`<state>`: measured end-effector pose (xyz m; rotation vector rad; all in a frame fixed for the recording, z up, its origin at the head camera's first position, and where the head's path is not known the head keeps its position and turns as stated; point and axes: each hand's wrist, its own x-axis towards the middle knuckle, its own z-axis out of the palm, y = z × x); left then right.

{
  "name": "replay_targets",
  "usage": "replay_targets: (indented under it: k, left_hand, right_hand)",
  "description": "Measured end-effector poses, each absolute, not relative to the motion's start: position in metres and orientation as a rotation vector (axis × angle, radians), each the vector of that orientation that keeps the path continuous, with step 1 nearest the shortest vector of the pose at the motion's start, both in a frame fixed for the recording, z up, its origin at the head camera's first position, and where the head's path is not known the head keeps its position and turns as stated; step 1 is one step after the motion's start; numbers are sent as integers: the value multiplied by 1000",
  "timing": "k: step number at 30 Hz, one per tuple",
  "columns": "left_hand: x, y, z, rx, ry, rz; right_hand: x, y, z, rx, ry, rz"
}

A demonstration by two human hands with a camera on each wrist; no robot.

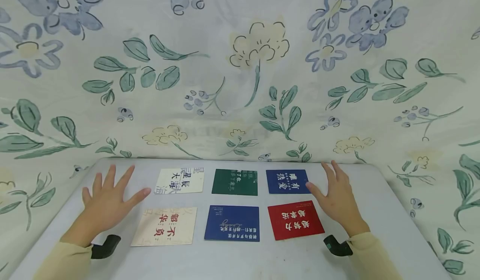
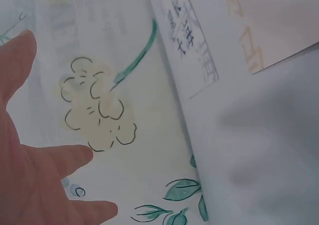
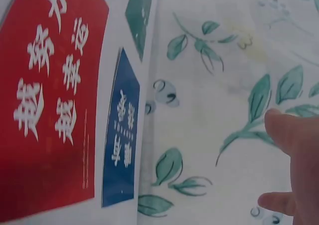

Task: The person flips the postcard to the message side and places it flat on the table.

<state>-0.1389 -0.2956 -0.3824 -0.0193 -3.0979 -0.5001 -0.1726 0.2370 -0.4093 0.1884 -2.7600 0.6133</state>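
1. Hands: left hand [image 1: 108, 203] and right hand [image 1: 339, 198], both with fingers extended and thumb held out toward the middle; neither grasps anything. The left has its fingers widely spread.
2. White card [image 1: 193, 182], dark-lettered, lies just right of the left thumb, near its tip.
3. Cream card [image 1: 165, 230], with red characters, lies right of the left hand, closer to the wearer than the white one.
4. Upper blue card [image 1: 277, 184], white-lettered, lies left of the right hand. The right thumb tip overlaps its edge in the head view; whether they touch cannot be told.
5. Red card [image 1: 295, 219], white-lettered and slightly askew, lies left of the right hand, nearer the wearer.
6. Green card [image 1: 225, 184] lies between the hands, between the white and upper blue cards.
7. Lower blue card [image 1: 213, 223] lies between the hands, between the cream and red cards, which stand apart from it.
8. Surface [image 1: 150, 263], pale, lies beneath both hands and bears all six cards.
9. Floral cloth [image 1: 217, 84] rises beyond the hands.
10. Sleeves [image 1: 67, 257], yellowish, reach both wrists; black wrist fittings [image 1: 106, 247] show beside them.
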Motion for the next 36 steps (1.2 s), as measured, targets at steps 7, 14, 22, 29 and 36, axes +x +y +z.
replay_targets:
  k: [7,14,22,29,36]
  left_hand:
    - [-127,-294,-391,-4,-3096,-533]
    - [-122,-291,-396,1,-3092,-512]
    - [-119,-284,-400,112,-3148,-508]
    - [-116,-279,-404,171,-3171,-593]
    - [-113,-275,-407,191,-3151,-642]
  right_hand:
    - [-164,213,-410,235,-2770,622]
    - [-156,182,-415,336,-2736,690]
    - [-147,140,-423,412,-2755,736]
    - [-137,105,-426,519,-2803,804]
    - [-132,81,-427,635,-2833,870]
